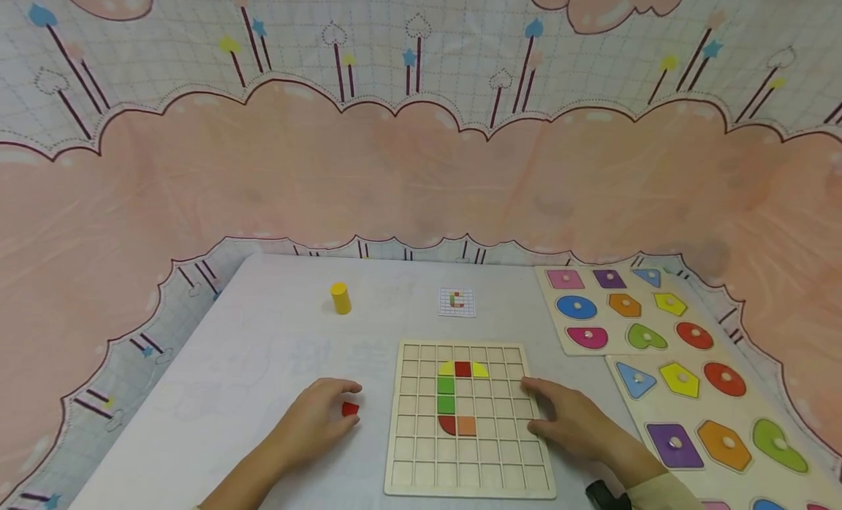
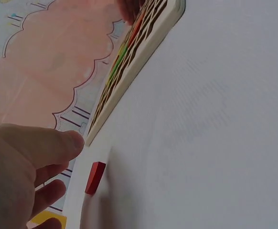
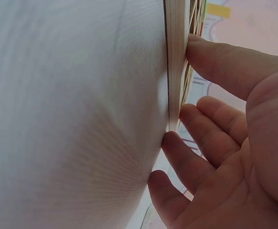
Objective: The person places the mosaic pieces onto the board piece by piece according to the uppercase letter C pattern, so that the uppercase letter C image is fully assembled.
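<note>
A wooden grid board (image 1: 470,466) lies in front of me, with red, yellow, green and orange tiles set in a C shape (image 1: 455,404). My left hand (image 1: 334,406) rests on the table left of the board, thumb and fingers loosely arched around a small red tile (image 1: 351,408). In the left wrist view the red tile (image 2: 95,177) lies flat on the table with a gap to the thumb (image 2: 58,143). My right hand (image 1: 541,406) rests on the board's right edge (image 3: 176,62), thumb on top and fingertips (image 3: 175,143) against its side.
A yellow cylinder (image 1: 340,298) stands at the back left, and a small pattern card (image 1: 457,302) lies behind the board. Two shape puzzle boards (image 1: 615,309) (image 1: 717,422) fill the right side. A pink patterned cloth surrounds the white table (image 1: 263,335).
</note>
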Motion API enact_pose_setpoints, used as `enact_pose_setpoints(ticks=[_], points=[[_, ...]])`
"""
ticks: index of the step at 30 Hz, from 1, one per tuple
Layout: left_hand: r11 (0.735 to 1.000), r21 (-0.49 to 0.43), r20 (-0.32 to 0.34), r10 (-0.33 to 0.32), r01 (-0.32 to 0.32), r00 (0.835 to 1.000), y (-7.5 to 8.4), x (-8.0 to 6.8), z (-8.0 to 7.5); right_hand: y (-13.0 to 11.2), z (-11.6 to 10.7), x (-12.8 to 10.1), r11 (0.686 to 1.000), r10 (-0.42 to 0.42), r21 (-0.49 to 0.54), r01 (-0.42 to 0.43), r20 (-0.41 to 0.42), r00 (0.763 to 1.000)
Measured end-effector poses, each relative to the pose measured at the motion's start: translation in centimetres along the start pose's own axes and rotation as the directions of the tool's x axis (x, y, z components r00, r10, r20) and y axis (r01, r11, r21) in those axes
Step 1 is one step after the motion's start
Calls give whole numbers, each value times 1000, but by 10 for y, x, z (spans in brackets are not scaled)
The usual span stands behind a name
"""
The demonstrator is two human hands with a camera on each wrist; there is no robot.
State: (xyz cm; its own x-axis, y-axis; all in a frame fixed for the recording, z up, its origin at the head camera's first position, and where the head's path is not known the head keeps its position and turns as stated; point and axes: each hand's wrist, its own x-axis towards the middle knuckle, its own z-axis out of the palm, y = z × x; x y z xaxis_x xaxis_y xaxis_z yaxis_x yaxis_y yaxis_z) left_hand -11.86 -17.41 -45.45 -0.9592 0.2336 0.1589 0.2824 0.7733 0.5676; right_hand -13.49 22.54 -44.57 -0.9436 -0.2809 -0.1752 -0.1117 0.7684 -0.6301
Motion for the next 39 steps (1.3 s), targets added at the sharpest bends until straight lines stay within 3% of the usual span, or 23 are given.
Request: enact_pose_setpoints(ticks=[12,18,27,39], points=[[998,-42,102,-48,53,994,-6,-2,-4,0,0,-1,1000,-1,-14,1,-1,1000],[995,-65,110,-63,71,992,-7,0,-1,-1,0,0,1000,2,-27,-2,-5,1000],[993,-116,95,21,-10,995,-9,-1,2,0,1,0,1000,3,-8,-3,-3,1000],[1000,-24,83,-9,11,997,-9,-1,2,0,1,-1,1000,-17,-14,16,-11,1000]])
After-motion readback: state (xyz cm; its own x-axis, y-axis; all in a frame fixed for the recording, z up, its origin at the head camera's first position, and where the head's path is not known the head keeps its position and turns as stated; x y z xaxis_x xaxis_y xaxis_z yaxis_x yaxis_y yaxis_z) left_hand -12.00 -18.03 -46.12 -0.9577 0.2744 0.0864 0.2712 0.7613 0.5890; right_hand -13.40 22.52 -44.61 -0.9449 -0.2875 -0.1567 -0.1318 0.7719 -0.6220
